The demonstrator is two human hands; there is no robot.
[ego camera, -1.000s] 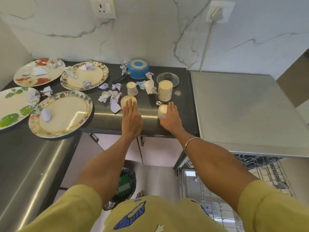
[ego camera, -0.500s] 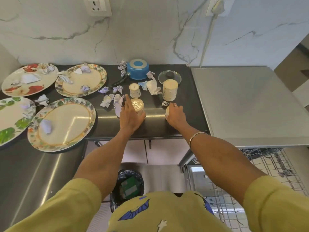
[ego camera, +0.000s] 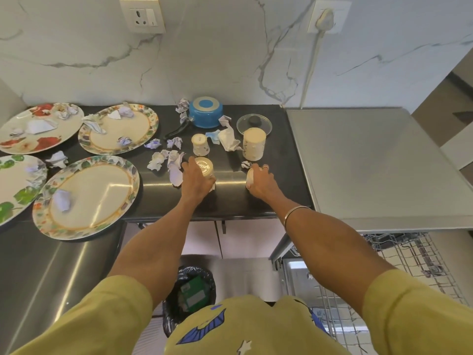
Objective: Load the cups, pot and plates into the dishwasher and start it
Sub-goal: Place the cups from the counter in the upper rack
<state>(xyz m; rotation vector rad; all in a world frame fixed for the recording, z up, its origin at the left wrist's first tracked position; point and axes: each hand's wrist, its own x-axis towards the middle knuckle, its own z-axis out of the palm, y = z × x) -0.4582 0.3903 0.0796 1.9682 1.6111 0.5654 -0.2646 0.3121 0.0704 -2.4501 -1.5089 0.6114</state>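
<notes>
Both arms stretched forward, bare forearms, yellow sleeves pushed up near the elbows. Left hand [ego camera: 195, 180] palm down, fingers [ego camera: 188, 163] and thumb curled round an upturned cup [ego camera: 204, 167]. Right hand [ego camera: 261, 181] knuckles up, fingers [ego camera: 265, 170] wrapped over a small cup [ego camera: 250, 177]; ring on one finger, thin bangle at the wrist.
</notes>
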